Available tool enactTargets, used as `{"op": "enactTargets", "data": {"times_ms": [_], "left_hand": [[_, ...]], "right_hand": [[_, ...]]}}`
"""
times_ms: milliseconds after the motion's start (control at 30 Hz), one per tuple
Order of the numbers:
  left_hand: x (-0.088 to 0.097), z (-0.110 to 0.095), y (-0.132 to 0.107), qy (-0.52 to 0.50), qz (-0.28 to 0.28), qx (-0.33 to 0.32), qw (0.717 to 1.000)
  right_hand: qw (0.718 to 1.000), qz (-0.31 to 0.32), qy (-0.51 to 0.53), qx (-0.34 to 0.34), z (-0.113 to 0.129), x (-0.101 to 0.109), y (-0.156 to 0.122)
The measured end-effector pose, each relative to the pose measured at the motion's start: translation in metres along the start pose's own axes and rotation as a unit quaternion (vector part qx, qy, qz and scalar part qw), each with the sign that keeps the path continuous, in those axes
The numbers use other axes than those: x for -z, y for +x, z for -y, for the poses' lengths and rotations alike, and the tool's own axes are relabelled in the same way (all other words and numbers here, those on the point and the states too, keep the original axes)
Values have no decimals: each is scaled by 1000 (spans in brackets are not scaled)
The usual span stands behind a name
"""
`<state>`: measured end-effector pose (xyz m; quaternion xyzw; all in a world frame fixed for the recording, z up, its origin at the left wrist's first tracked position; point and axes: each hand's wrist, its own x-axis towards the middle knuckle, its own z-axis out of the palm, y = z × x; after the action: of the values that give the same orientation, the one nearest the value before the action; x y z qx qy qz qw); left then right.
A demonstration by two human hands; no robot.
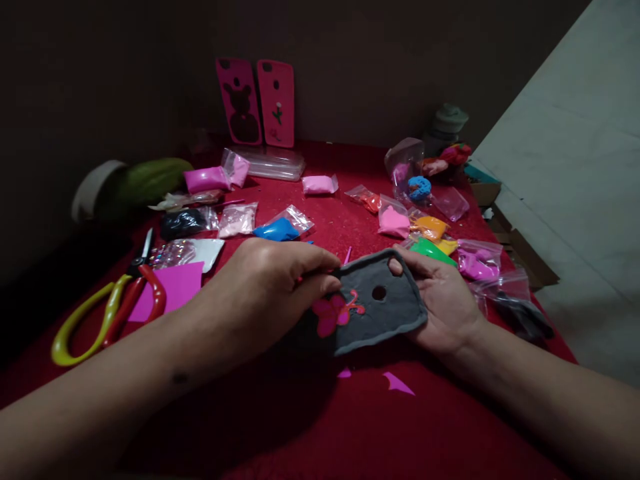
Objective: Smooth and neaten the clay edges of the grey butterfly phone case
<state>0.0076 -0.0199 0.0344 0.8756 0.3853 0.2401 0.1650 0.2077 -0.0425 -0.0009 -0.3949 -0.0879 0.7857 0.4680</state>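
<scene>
A grey phone case (385, 327) with a raised rim and a camera hole is held tilted above the red cloth. A pink butterfly (330, 313) with orange-red edges and curled feelers decorates its back. My right hand (445, 300) grips the case's right end from behind, one fingertip poking through a corner opening. Over the case's left part, my left hand (280, 287) is closed, with thumb and fingers at the upper edge near the butterfly. That hand hides the left end of the case. Pink scraps (399, 384) lie on the cloth below.
Scissors (135, 273) with yellow and red handles lie left beside a pink sheet (185, 287). Bags of coloured clay, such as a blue one (280, 228) and a green one (433, 252), surround the work area. Two pink phone cases (277, 117) lean against the wall.
</scene>
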Motion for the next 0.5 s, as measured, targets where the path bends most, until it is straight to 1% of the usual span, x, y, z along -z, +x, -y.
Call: {"op": "enactTargets", "data": {"times_ms": [67, 167, 333, 500], "left_hand": [[-4, 0, -3, 57, -25, -36, 997], [-5, 0, -6, 80, -37, -58, 994], [-5, 0, -6, 74, -46, -61, 994], [-7, -3, -4, 81, -65, -58, 993]], "right_hand": [[1000, -8, 5, -3, 0, 0, 0], [1000, -2, 12, -1, 0, 1, 1], [1000, -5, -3, 10, -2, 1, 1], [1000, -6, 21, -2, 1, 0, 0]]}}
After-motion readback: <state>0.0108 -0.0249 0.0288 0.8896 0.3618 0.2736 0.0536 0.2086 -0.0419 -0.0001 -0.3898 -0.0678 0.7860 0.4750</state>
